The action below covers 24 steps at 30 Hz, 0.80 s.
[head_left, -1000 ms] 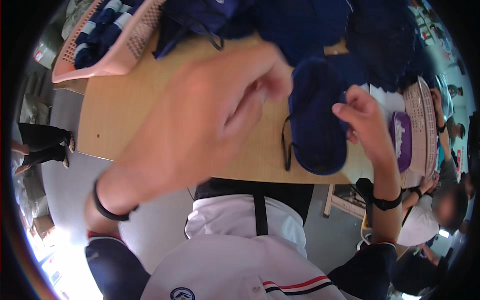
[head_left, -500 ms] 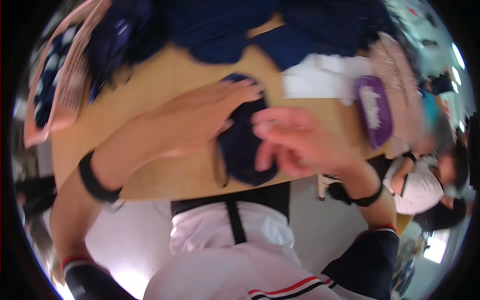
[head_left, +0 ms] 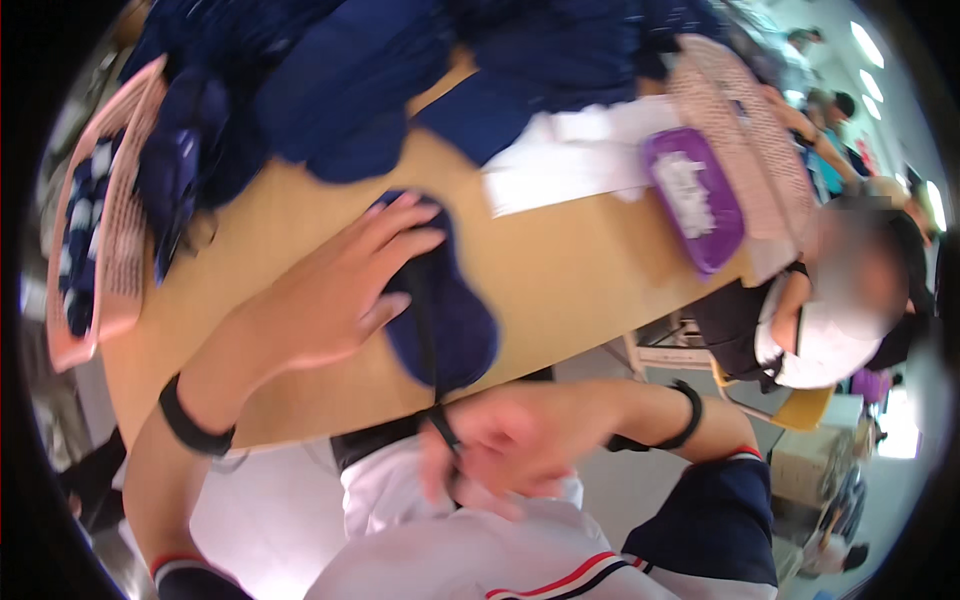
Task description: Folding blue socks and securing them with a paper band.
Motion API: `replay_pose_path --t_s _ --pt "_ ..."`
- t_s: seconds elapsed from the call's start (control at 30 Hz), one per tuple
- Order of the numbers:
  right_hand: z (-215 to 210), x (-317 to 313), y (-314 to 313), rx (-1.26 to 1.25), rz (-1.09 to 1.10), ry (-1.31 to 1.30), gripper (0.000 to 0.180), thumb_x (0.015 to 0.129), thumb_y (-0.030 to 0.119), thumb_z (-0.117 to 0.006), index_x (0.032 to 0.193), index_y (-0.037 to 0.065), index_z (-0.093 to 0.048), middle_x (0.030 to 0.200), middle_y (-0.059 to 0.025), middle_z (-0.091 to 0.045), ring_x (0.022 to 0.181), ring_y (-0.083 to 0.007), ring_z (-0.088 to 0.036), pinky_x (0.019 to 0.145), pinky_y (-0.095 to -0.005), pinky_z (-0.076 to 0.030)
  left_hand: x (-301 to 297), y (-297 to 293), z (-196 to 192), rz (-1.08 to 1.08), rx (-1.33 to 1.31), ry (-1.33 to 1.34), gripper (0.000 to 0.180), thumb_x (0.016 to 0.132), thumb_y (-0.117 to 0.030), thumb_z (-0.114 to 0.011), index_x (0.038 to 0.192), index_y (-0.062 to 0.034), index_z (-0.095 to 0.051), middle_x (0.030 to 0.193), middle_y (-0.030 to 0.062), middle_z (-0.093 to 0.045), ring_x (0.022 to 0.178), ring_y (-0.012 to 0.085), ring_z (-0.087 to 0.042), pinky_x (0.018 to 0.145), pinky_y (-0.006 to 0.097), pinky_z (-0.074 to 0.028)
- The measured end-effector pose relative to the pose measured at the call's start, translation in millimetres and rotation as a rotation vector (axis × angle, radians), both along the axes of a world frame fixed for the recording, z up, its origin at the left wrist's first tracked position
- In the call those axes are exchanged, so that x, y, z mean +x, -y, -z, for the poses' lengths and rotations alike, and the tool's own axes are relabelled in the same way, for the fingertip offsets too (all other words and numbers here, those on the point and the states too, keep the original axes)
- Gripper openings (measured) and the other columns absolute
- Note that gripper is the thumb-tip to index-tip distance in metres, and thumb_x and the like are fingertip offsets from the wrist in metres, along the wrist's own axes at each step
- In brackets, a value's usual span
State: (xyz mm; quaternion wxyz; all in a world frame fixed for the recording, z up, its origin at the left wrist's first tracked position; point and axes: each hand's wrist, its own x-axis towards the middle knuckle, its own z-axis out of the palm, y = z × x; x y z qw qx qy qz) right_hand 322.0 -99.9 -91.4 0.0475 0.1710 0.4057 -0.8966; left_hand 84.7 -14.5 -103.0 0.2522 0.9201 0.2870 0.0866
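A dark navy eye mask (head_left: 465, 325) lies on the wooden table (head_left: 560, 280), its length running from the far side down to the front edge. My left hand (head_left: 325, 285) presses its far lobe with the fingers spread and covers part of it. Down the middle of the mask runs a black strap (head_left: 428, 335), which passes over the table edge. At that edge my right hand (head_left: 525, 435) is curled around the strap, close to my waist. Its fingers are somewhat smeared by motion.
Piles of navy fabric pieces (head_left: 350, 90) cover the far side. White sheets (head_left: 560, 150) and a purple case (head_left: 695, 200) lie to the right beside a pink basket (head_left: 745, 140). Another pink basket (head_left: 125, 230) stands left. A person (head_left: 830, 300) sits at the right.
My right hand has moved from above the mask down to the table edge, drawing the strap toward me. My left hand remains on the mask. The view has turned and shifted.
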Motion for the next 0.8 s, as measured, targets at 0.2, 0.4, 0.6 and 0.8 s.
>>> replay_pose_path --t_s 0.2,0.4,0.6,0.8 --pt "22 21 65 0.649 -0.066 0.117 0.063 0.092 0.017 -0.074 0.145 0.01 -0.04 0.102 -0.0058 -0.066 0.073 -0.0141 -0.061 0.066 -0.0314 -0.05 14 -5 22 -0.041 0.028 0.072 0.047 0.091 -0.006 -0.06 0.134 -0.0047 -0.042 0.162 0.0149 -0.03 0.153 0.0319 -0.023 0.127 0.043 -0.018" --pt "64 15 103 0.304 0.164 0.042 0.092 0.089 0.002 -0.071 0.156 0.006 -0.009 0.119 -0.0122 -0.053 0.08 -0.0179 -0.055 0.074 -0.0318 -0.05 14 14 32 -0.219 0.072 0.07 0.07 0.085 -0.032 -0.074 0.14 -0.0046 -0.041 0.162 0.012 -0.031 0.152 0.0324 -0.024 0.126 0.042 -0.021" --pt "31 17 91 0.267 0.076 0.165 0.088 0.091 0.007 -0.07 0.155 0.007 -0.009 0.112 -0.0099 -0.059 0.076 -0.0197 -0.059 0.071 -0.0317 -0.051 24 19 37 -0.182 0.201 0.104 0.097 0.076 -0.049 -0.08 0.145 0.0043 -0.038 0.159 0.0196 -0.034 0.15 0.0312 -0.028 0.126 0.038 -0.021" --pt "-45 1 5 1.232 0.277 0.708 0.022 0.096 0.018 -0.065 0.082 0.002 -0.067 0.054 -0.0028 -0.062 0.043 -0.0094 -0.057 0.044 -0.0244 -0.045 20 21 39 -0.202 0.214 0.085 0.114 0.071 -0.05 -0.083 0.151 0.0068 -0.026 0.154 0.0253 -0.038 0.148 0.0327 -0.032 0.125 0.038 -0.021"
